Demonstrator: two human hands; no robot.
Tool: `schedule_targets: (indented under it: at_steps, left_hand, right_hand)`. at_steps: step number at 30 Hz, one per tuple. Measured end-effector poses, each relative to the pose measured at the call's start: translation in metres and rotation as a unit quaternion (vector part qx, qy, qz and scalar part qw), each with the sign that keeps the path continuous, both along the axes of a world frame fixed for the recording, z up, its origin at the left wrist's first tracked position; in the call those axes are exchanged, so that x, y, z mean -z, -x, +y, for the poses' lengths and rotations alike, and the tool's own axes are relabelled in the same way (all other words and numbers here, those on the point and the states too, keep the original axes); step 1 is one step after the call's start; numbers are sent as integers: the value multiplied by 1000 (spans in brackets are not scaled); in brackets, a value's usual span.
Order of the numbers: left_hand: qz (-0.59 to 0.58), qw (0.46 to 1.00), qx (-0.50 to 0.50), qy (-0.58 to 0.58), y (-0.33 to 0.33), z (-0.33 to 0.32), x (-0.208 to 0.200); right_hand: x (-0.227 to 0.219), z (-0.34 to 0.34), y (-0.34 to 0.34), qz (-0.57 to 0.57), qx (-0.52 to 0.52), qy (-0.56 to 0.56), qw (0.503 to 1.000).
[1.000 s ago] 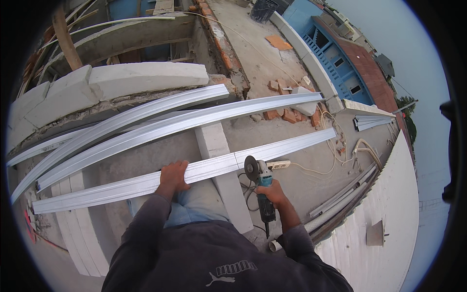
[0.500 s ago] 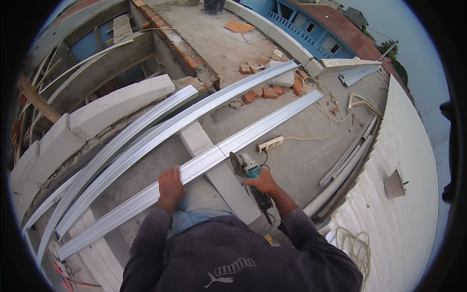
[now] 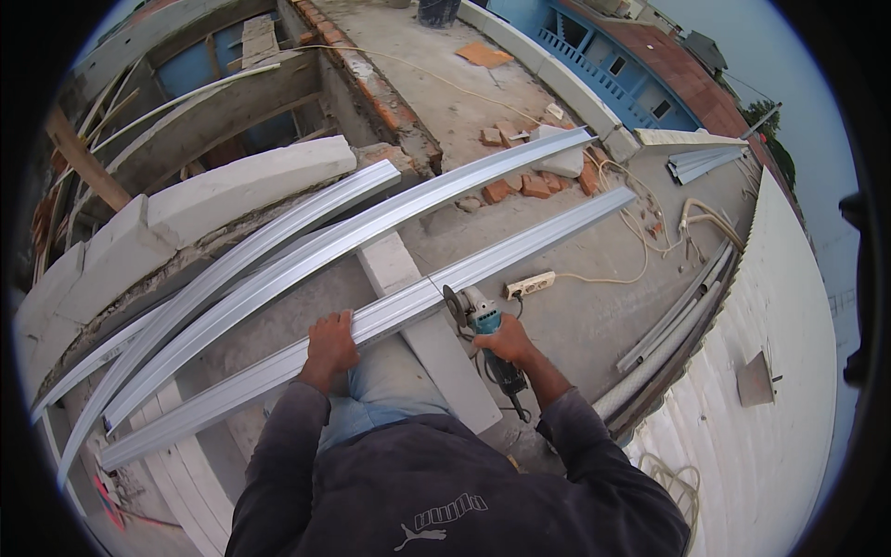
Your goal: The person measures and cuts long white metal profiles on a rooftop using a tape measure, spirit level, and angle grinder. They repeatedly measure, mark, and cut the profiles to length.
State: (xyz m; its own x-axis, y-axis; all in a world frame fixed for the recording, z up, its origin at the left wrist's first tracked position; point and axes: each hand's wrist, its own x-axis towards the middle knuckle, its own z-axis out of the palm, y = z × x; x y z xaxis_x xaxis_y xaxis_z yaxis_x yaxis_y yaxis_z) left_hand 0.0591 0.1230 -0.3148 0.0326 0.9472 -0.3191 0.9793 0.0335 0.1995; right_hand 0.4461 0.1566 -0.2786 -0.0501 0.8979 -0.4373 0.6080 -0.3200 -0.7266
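Observation:
My left hand [image 3: 331, 349] grips the near edge of a long silvery metal channel [image 3: 529, 242], which slants from lower left to upper right. Beneath its middle, a pale block [image 3: 450, 367] props it up. In my right hand [image 3: 508, 342] is an angle grinder [image 3: 486, 321] with a teal body. Its disc [image 3: 455, 304] is at the channel's near edge, beside a dark line across the metal; whether it touches or spins, I cannot tell. Two more long channels [image 3: 371, 221] lie beyond, close to a low block wall.
A white power strip [image 3: 530, 284] with a pale cord lies right of the grinder. Broken bricks [image 3: 535, 186] lie near the channels' far ends. Pipes [image 3: 676, 311] run beside corrugated sheeting [image 3: 733, 408] on the right. An open pit [image 3: 200, 121] drops away at upper left.
The channel has tipped about its length, so its flat face appears narrower. My left hand's hold has shifted slightly along with it. The view has moved a little; the grinder stays beside the dark line.

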Motion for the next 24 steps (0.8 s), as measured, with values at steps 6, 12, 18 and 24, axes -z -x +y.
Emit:
schedule_targets:
  at_steps: [6,12,18,24]
  left_hand:
    - [-18,1000,-1,-10,1,-2,0]
    - [-20,1000,-9,-20,0,-3,2]
    - [-26,999,-9,-20,1,-3,2]
    - [-35,999,-13,-7,1,-3,-3]
  right_hand:
    - [-4,4,5,-5,-1,32,999]
    - [10,7,3,-23,-4,19,1000]
    - [15,5,1,-9,-12,21,1000]
    - [15,2,0,-23,-30,2,999]
